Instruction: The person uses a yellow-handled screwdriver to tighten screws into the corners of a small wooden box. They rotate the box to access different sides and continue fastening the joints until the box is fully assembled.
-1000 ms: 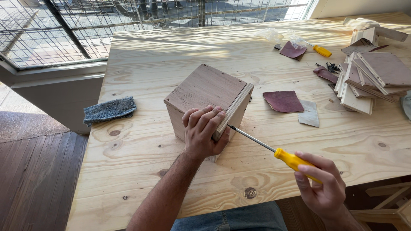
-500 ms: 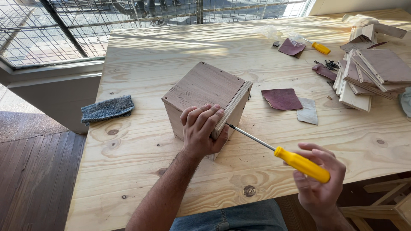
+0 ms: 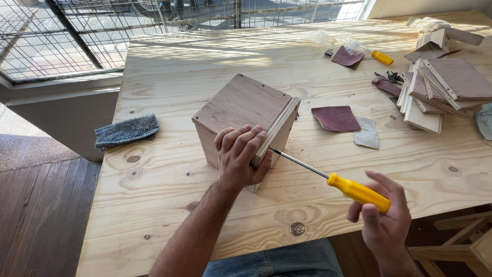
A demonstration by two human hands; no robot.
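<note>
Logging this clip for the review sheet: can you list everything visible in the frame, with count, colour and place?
wooden box: one, pale brown, table centre
screwdriver: one, yellow handle, tip at the box's side panel
second screwdriver: one, yellow handle, far right
sandpaper sheets: several, reddish brown, right of the box and farther back
wood panels: a stack, pale and brown, right edge
cloth: one, blue-grey, table's left edge
table: one, light plywood
left hand: grips the box's near corner
right hand: holds the screwdriver handle
</note>
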